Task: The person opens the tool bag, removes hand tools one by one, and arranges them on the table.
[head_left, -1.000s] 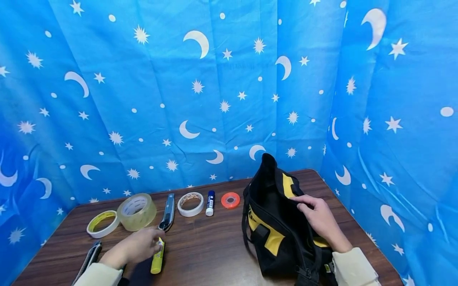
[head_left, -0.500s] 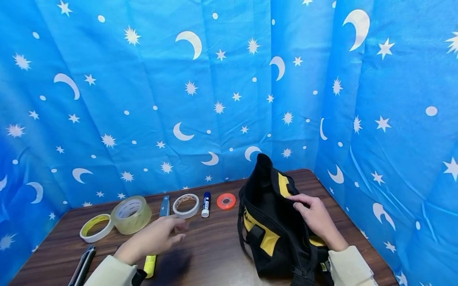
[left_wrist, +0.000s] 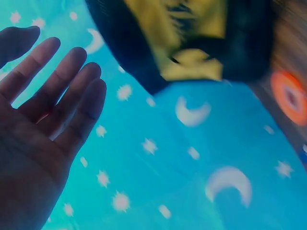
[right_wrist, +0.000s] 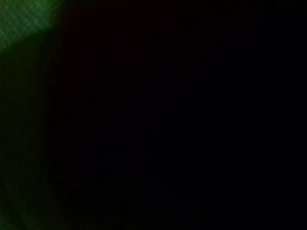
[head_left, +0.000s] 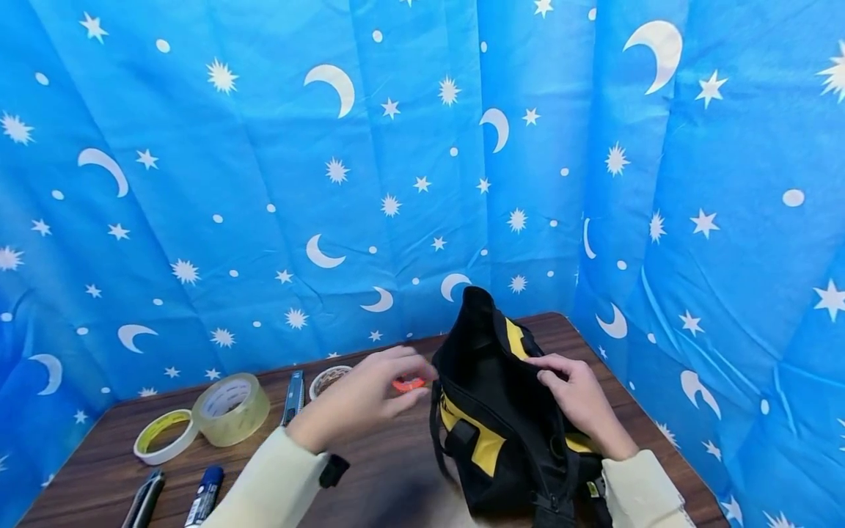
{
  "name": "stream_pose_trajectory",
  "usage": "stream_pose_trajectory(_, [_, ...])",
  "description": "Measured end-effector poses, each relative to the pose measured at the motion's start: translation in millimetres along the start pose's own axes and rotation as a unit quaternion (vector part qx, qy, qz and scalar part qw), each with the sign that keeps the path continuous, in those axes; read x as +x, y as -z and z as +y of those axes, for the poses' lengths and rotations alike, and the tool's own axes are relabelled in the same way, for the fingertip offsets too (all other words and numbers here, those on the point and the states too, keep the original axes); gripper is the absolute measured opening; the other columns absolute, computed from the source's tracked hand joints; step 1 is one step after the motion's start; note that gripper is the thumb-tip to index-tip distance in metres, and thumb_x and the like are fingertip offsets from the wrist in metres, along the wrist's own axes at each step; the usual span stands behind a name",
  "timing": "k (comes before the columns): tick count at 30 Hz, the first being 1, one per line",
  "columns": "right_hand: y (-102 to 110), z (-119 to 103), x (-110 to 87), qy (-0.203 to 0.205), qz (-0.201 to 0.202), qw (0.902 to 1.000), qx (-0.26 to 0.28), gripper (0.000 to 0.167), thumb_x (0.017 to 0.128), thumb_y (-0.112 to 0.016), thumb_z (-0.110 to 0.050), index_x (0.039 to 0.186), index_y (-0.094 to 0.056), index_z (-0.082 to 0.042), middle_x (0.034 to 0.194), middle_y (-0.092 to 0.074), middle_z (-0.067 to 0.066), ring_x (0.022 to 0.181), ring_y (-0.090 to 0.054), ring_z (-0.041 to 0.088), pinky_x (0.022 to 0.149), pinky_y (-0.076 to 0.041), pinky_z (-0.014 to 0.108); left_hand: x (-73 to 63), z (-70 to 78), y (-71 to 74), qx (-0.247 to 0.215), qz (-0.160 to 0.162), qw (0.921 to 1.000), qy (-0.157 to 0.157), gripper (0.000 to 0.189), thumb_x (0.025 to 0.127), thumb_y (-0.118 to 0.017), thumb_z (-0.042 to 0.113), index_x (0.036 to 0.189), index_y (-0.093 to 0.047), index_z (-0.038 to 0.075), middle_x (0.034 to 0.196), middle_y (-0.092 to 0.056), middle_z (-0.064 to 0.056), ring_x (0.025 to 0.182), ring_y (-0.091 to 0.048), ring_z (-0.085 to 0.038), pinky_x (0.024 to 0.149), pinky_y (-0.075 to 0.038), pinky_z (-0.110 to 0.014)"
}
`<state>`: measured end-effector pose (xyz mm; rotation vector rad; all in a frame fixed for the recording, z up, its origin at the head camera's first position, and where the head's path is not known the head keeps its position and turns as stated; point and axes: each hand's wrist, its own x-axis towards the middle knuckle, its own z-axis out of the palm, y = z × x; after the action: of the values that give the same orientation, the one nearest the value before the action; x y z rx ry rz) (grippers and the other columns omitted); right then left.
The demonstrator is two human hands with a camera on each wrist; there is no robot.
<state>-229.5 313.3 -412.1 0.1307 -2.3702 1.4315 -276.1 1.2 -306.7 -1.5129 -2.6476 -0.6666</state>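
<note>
My left hand (head_left: 370, 392) is in the air over the table, its fingers extended and holding nothing, as the left wrist view of the same hand (left_wrist: 53, 120) shows. Partly behind its fingers in the head view is a small roll of orange tape (head_left: 409, 384), which lies on the table in the left wrist view. To the right stands a black and yellow tool bag (head_left: 488, 447) with its mouth spread. My right hand (head_left: 581, 400) pinches the bag's right rim between thumb and fingers. The right wrist view is almost wholly dark.
A white tape roll (head_left: 328, 379) and a blue utility knife (head_left: 293, 396) lie behind my left forearm. Farther left are a wide clear tape roll (head_left: 231, 411), a yellow-cored tape roll (head_left: 166, 438), a dark cutter (head_left: 144, 500) and a blue-capped marker (head_left: 206, 495). A blue curtain (head_left: 264, 183) hangs behind.
My left hand has moved right from the yellow glue stick, across the table to near the bag. The sleeve now covers the yellow stick. My right hand keeps its grip on the rim.
</note>
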Motion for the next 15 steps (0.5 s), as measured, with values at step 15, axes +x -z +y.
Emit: stream_pose_trajectory(15, [11,-5,4.0,0.0,0.034,0.9994,-0.009,0.026,0.092,-0.054,-0.004,0.114,-0.069,-0.008,0.11,-0.066,0.006,0.064,-0.053,0.018,0.055,-0.043,0.027,117.9,60.0,-65.8,0.047,-0.226,0.9729,0.012,0.022,0.096,-0.056,0.024,0.112,-0.069,0.016,0.101,-0.065,0.008,0.08,-0.056,-0.003,0.077,-0.046,-0.019])
